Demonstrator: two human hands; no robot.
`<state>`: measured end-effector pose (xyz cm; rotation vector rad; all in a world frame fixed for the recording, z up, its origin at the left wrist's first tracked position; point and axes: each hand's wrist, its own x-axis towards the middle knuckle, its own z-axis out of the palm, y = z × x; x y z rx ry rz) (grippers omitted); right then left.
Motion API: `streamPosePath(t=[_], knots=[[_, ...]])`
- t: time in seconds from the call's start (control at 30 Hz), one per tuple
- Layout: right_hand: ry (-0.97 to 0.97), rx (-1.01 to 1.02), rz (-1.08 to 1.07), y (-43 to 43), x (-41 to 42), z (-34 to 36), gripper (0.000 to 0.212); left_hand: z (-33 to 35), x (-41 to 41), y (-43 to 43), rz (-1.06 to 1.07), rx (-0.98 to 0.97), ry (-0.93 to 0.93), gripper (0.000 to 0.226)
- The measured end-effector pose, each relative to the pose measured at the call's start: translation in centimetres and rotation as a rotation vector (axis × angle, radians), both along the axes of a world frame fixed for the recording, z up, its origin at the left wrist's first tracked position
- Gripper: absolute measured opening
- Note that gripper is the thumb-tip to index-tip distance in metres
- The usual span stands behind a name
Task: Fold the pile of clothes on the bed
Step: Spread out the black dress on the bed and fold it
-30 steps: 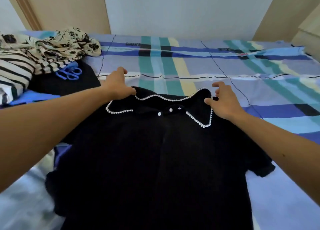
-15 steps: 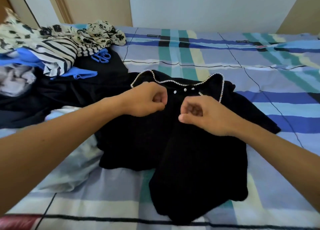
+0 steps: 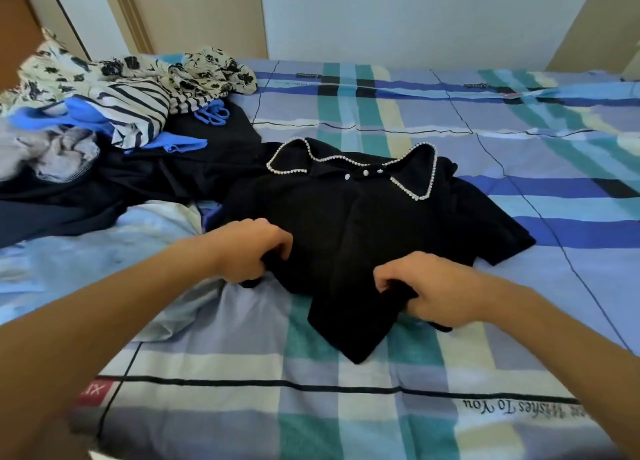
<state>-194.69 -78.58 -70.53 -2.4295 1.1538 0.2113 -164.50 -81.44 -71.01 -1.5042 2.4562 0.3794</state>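
A black knit top point(image 3: 363, 224) with a pearl-trimmed collar and small white buttons lies front-up in the middle of the bed, collar toward the far wall. My left hand point(image 3: 249, 248) is closed on the fabric at its lower left edge. My right hand point(image 3: 426, 286) is closed on the fabric at its lower right, near the hem. A bunched corner of the hem points toward me between the hands. The unfolded pile point(image 3: 114, 106) sits at the left: a floral piece, a striped piece, blue, grey and dark garments.
The bed point(image 3: 519, 148) carries a plaid sheet in blue, teal and cream. A light blue crumpled cloth point(image 3: 104, 252) lies under my left forearm. Walls and a door frame stand behind the bed. Open sheet shows to the right and in front.
My hands left the collar, came together at the chest, then dropped to the top's lower part and closed on the fabric there. The view pulled back.
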Motion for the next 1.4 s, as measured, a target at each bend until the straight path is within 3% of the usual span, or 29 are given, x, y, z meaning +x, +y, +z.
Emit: streamPosePath(t=[0.13,0.23,0.33,0.4,0.47,0.57,0.63,0.7,0.77,0.83,0.9,1.0,1.07,1.13,1.23,1.3,1.4], knots=[[-0.178,-0.045,-0.107,-2.5,-4.3,3.1,0.039,3.1,1.3,-2.1,0.129,0.014,0.448,0.037],[-0.207,-0.020,-0.201,-3.9,-7.7,5.4,0.038,5.1,1.5,-2.4,0.209,0.184,0.631,0.024],[-0.120,0.053,-0.309,-4.3,-10.2,5.4,0.046,4.4,2.0,-2.4,0.235,0.318,0.473,0.021],[0.008,0.111,-0.378,-3.9,-10.7,4.2,0.046,3.4,2.1,-2.3,0.141,0.127,0.277,0.024],[0.096,0.134,-0.429,-3.2,-10.3,3.1,0.048,3.0,1.6,-1.6,0.019,-0.071,0.240,0.031],[0.133,0.077,-0.385,-2.4,-8.3,3.0,0.065,2.1,-0.2,0.7,-0.135,0.109,0.276,0.046],[0.211,0.147,-0.310,-1.8,-6.4,2.3,0.090,0.5,-1.2,1.6,-0.190,0.142,0.001,0.069],[0.369,0.081,-0.214,-1.4,-4.8,0.7,0.102,-1.0,-1.7,1.6,-0.260,-0.106,-0.215,0.079],[0.393,-0.065,-0.164,-1.3,-3.8,-0.2,0.087,-1.5,-1.8,1.1,-0.281,-0.304,-0.230,0.067],[0.271,-0.111,-0.208,-1.8,-4.0,-0.1,0.056,-1.2,-1.4,0.1,-0.263,-0.324,-0.207,0.042],[0.178,-0.087,-0.241,-2.2,-4.9,0.7,0.043,-0.2,-0.7,-0.5,-0.178,-0.219,-0.094,0.026],[0.013,-0.019,-0.212,-1.7,-6.3,3.0,0.043,3.0,0.2,-0.6,-0.157,-0.097,0.217,0.014],[-0.098,0.085,-0.181,-0.8,-6.7,4.7,0.034,5.3,0.7,-0.1,-0.151,0.098,0.365,0.007],[-0.109,0.289,-0.139,0.2,-6.4,6.1,0.022,6.8,1.1,0.9,-0.104,0.323,0.275,0.011],[-0.013,0.601,-0.142,0.8,-6.1,6.4,0.017,6.4,0.4,1.8,-0.047,0.578,-0.084,0.020],[-0.052,0.567,-0.281,-0.2,-7.1,5.9,0.029,5.2,-0.8,1.7,-0.024,0.663,-0.079,0.025],[-0.180,0.131,-0.638,-3.5,-10.3,4.1,0.031,3.8,-1.6,1.1,0.024,0.489,-0.006,0.033]])
